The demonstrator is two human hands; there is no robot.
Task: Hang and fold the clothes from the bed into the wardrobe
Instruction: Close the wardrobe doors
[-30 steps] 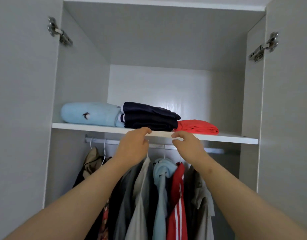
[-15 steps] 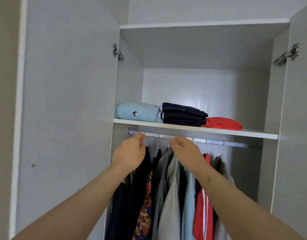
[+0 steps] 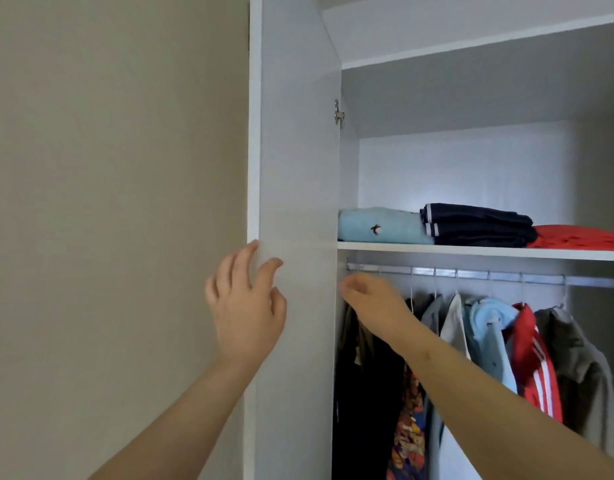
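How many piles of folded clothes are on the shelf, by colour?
light blue pile: 1
dark navy pile: 1
red pile: 1
Total: 3

folded piles: 3, that's a light blue pile (image 3: 378,226), a navy pile (image 3: 478,225) and a red pile (image 3: 575,237) | shelf (image 3: 471,253): 1 | hanging garments (image 3: 489,334): 8-ish, the dark ones on the left blur together tbh | rail (image 3: 506,276): 1 | open door (image 3: 298,168): 1 | hinge (image 3: 338,114): 1
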